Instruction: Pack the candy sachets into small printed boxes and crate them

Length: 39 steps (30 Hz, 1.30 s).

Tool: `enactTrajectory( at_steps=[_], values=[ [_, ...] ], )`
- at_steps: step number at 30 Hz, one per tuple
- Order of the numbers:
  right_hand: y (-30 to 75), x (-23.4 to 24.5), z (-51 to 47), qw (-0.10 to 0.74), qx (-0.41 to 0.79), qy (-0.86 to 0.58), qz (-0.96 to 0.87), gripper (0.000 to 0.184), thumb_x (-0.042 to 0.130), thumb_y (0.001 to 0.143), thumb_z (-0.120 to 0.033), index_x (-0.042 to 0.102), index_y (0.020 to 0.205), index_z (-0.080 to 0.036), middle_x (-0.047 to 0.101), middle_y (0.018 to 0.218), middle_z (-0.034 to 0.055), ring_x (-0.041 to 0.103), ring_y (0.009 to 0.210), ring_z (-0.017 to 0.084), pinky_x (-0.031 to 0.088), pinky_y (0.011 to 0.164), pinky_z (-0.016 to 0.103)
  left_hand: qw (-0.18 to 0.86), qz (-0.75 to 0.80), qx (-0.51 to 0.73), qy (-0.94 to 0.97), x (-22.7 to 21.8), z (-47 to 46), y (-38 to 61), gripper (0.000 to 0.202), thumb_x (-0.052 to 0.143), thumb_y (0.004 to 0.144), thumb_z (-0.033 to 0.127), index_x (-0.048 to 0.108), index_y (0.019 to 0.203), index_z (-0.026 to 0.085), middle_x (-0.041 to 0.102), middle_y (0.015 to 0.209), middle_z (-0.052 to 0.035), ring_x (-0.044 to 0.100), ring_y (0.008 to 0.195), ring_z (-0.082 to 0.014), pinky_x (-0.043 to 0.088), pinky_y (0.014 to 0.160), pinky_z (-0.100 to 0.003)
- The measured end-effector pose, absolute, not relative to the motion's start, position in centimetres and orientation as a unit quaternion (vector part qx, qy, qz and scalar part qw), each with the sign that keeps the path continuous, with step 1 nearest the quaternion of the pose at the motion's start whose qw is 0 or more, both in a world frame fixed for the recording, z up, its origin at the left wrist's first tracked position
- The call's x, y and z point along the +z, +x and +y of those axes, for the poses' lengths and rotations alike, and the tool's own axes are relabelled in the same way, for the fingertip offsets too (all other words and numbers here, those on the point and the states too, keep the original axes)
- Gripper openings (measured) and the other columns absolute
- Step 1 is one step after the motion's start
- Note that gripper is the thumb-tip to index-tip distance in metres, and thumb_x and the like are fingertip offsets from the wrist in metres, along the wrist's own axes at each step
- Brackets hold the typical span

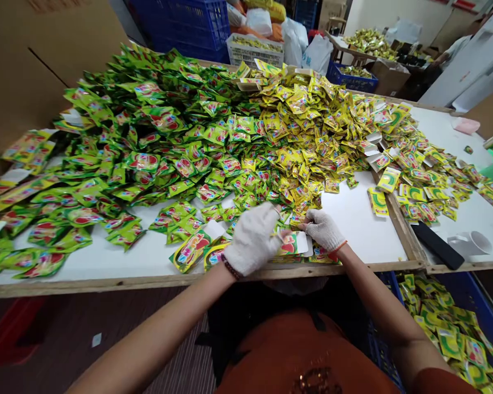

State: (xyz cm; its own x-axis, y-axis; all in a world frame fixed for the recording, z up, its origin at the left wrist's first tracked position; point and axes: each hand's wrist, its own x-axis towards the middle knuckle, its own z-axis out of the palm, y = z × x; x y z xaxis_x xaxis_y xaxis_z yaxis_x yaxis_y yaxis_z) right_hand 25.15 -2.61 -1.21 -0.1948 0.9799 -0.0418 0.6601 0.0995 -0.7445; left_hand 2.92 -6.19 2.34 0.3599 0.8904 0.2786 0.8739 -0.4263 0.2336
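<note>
My left hand (pixel 254 239), in a white glove with bare fingertips, hovers over small green sachets (pixel 184 227) at the table's front edge. Motion smears its fingers, so its grip is unclear. Close by on the right, my right hand (pixel 324 229), gloved the same way, has its fingertips pinched together at the edge of the yellow sachets (pixel 298 158); what is between them is too small to make out. Below and between the hands lies a small printed carton (pixel 290 243) with a white flap. Another yellow-green carton (pixel 191 250) rests left of my left hand.
Green sachets (pixel 148 120) heap up across the left. A wooden strip (pixel 400 227) divides the white tabletop (pixel 353 219); beyond it are more cartons, a black phone (pixel 437 244) and a cup (pixel 472 242). Below right stands a blue crate (pixel 472 293) of filled cartons.
</note>
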Motion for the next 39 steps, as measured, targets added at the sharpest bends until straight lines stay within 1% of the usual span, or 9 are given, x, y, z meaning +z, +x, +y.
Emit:
enactTrajectory(
  at_steps=[2,6,9,13,18,24,31,36,39],
  values=[
    [25.5,-1.4,-2.5,0.271,0.318,-0.588,-0.693,0.019,0.067,0.078,-0.031,0.055,0.070,-0.019,0.054,0.068,-0.0035,0.048,0.066,0.013,0.036,0.061,0.025,0.033,0.632,0.147,0.760,3.2,-3.8,1.5,0.042,0.037,0.097,0.042,0.064,0.113,0.014,0.067,0.111,-0.0185,0.064,0.105,-0.0309,0.049,0.087,-0.040],
    [25.4,-1.1,-2.2,0.258,0.264,-0.612,-0.699,0.023,0.071,0.076,-0.033,0.063,0.090,-0.017,0.059,0.083,0.0004,0.052,0.075,0.015,0.039,0.067,0.027,0.123,0.735,0.044,0.665,2.4,1.1,-0.9,0.041,0.056,0.082,0.050,0.066,0.099,0.014,0.070,0.101,-0.0229,0.067,0.094,-0.0378,0.047,0.071,-0.039],
    [25.0,-1.0,-1.9,0.200,0.257,-0.609,-0.723,0.019,0.075,0.075,-0.030,0.063,0.081,-0.017,0.057,0.078,-0.0005,0.051,0.073,0.015,0.036,0.065,0.026,0.162,0.726,0.076,0.664,1.0,2.7,-1.8,0.025,0.062,0.074,0.040,0.064,0.086,0.019,0.071,0.089,-0.0150,0.067,0.084,-0.0315,0.043,0.066,-0.034],
    [24.7,-0.9,-1.9,0.199,0.252,-0.601,-0.732,0.018,0.076,0.075,-0.026,0.061,0.077,-0.017,0.058,0.077,-0.0007,0.052,0.075,0.015,0.037,0.066,0.025,0.165,0.726,0.124,0.656,0.7,2.1,-2.1,0.014,0.060,0.075,0.035,0.056,0.073,0.022,0.066,0.076,-0.0058,0.062,0.075,-0.0232,0.039,0.062,-0.030],
    [23.6,-0.2,-1.8,0.172,0.185,-0.596,-0.763,0.023,0.070,0.083,-0.036,0.066,0.098,-0.018,0.061,0.093,0.0053,0.054,0.082,0.018,0.040,0.070,0.028,0.162,0.727,0.233,0.625,1.5,0.8,-2.1,0.023,0.060,0.078,0.040,0.050,0.068,0.022,0.059,0.072,-0.0016,0.055,0.073,-0.0188,0.037,0.063,-0.028],
    [22.7,0.2,-0.6,0.169,0.256,-0.573,-0.760,0.020,0.072,0.073,-0.024,0.055,0.065,-0.019,0.048,0.068,-0.0035,0.043,0.067,0.013,0.033,0.061,0.025,0.370,0.628,0.445,0.520,2.3,-0.9,-1.0,0.026,0.062,0.073,0.043,0.047,0.074,0.022,0.049,0.064,0.0038,0.047,0.057,-0.0136,0.039,0.055,-0.026],
    [24.6,2.7,-1.4,0.308,0.432,-0.455,-0.715,0.022,0.064,0.081,-0.039,0.055,0.076,-0.020,0.049,0.068,-0.0034,0.043,0.066,0.013,0.035,0.058,0.023,0.399,0.564,0.385,0.612,3.1,-2.3,1.4,0.021,0.060,0.077,0.039,0.058,0.082,0.019,0.056,0.068,0.0021,0.049,0.062,-0.0134,0.040,0.059,-0.025],
    [24.6,4.5,-1.8,0.304,0.397,-0.475,-0.724,0.032,0.062,0.080,-0.038,0.041,0.064,-0.020,0.036,0.064,-0.0051,0.034,0.063,0.010,0.027,0.056,0.024,0.444,0.519,0.354,0.639,3.6,-3.0,3.8,0.035,0.048,0.089,0.048,0.059,0.074,0.018,0.056,0.064,0.0009,0.049,0.060,-0.0138,0.039,0.058,-0.026],
    [24.6,4.4,-2.0,0.315,0.388,-0.495,-0.711,0.030,0.061,0.080,-0.037,0.041,0.065,-0.021,0.037,0.063,-0.0055,0.035,0.063,0.010,0.029,0.056,0.024,0.464,0.504,0.362,0.632,4.2,-3.6,4.7,0.037,0.057,0.085,0.054,0.064,0.083,0.017,0.063,0.070,-0.0005,0.054,0.065,-0.0155,0.043,0.060,-0.027]
  ],
)
